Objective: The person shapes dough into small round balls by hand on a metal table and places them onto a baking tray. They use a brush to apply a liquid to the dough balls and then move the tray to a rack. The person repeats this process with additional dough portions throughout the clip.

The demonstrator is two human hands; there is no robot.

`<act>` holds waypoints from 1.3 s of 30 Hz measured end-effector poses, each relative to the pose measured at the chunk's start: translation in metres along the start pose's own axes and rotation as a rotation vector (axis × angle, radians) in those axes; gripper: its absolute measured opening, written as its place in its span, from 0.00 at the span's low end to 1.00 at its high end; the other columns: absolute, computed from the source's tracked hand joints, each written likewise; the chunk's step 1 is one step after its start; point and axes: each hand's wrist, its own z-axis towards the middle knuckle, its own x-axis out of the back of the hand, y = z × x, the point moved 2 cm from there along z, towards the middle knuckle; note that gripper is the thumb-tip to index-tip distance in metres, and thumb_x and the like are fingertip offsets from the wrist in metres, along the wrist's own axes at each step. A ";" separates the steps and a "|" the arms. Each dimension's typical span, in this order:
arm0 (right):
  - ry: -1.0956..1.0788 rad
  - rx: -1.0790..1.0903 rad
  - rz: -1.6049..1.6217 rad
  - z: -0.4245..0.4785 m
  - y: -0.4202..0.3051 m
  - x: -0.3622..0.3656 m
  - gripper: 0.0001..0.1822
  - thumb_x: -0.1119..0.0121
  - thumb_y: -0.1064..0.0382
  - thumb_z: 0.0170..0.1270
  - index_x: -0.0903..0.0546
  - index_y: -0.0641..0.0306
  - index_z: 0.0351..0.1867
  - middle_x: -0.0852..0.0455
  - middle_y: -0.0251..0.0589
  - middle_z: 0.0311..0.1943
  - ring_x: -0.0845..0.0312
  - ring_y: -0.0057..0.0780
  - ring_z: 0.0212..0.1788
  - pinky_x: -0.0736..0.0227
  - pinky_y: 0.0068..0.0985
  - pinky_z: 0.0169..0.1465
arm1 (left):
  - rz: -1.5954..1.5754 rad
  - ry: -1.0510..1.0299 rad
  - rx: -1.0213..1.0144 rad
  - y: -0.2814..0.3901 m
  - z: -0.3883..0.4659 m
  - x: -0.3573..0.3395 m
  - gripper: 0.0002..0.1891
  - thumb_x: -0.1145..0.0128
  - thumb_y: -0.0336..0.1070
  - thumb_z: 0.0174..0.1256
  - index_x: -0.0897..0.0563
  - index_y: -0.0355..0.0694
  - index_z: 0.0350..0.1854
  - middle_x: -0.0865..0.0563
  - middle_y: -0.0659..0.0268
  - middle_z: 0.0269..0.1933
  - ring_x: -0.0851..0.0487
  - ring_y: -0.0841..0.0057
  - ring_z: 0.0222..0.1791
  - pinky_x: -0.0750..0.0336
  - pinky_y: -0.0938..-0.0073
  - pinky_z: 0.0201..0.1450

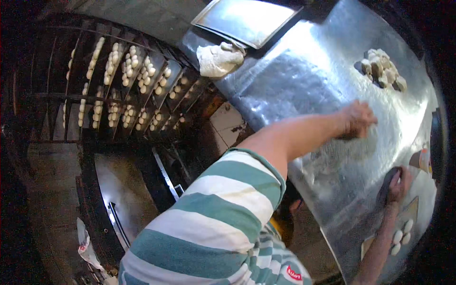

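My left hand (358, 121) is curled low over the metal worktable (320, 74); its palm side is hidden, so whether it holds anything does not show. My right hand (399, 185), at the table's right side, has bent fingers over a dark shadow; its contents are unclear. Beyond my left hand lies a heap of pale dough pieces (383, 69). Several smooth oval dough pieces (397, 237) rest beside my right forearm, near what looks like a tray edge (411, 210).
A metal tray (245, 19) lies at the table's far left corner, beside a pale lump, dough or cloth (219, 58). A dark rack (85, 95) at left holds many rounded dough pieces on its shelves. A cup-like container (424, 160) stands near the right edge.
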 end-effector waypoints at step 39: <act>-0.042 -0.507 -0.265 0.032 -0.067 0.024 0.16 0.45 0.47 0.77 0.17 0.57 0.45 0.10 0.45 0.40 0.16 0.53 0.47 0.26 0.50 0.52 | 0.040 0.163 0.390 -0.019 -0.011 0.011 0.32 0.51 0.53 0.80 0.38 0.58 0.84 0.34 0.55 0.82 0.45 0.50 0.86 0.56 0.41 0.86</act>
